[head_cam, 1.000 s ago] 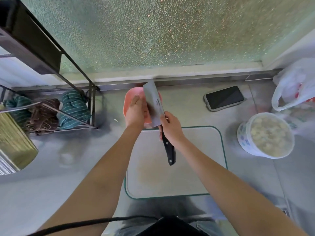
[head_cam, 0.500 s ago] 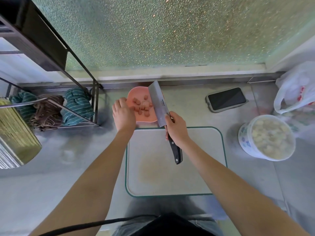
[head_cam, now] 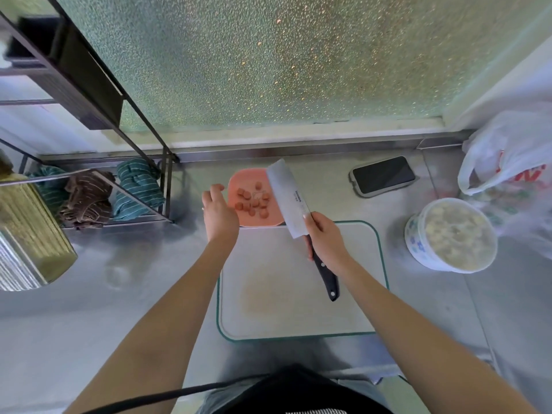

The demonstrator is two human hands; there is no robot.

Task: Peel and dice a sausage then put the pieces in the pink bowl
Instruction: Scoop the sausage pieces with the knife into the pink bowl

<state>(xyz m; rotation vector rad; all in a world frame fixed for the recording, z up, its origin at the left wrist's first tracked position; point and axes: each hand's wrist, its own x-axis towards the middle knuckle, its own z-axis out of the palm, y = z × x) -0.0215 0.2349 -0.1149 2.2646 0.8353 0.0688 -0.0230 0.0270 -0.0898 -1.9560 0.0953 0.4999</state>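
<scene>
The pink bowl (head_cam: 239, 180) sits on the steel counter just beyond the white cutting board (head_cam: 298, 294). Several diced sausage pieces (head_cam: 252, 200) lie inside it. My right hand (head_cam: 324, 237) grips a cleaver (head_cam: 288, 198) where blade meets black handle, and the blade tilts over the bowl's right edge. My left hand (head_cam: 219, 212) hovers at the bowl's left side, fingers loosely apart, holding nothing. No sausage shows on the board.
A black phone (head_cam: 383, 174) lies at the back right. A white tub of pale food (head_cam: 451, 234) and a plastic bag (head_cam: 507, 153) stand on the right. A metal rack with folded cloths (head_cam: 86, 198) is on the left.
My left hand has drawn back from over the bowl to its left side, uncovering the sausage pieces. The cleaver has stayed over the bowl's right edge.
</scene>
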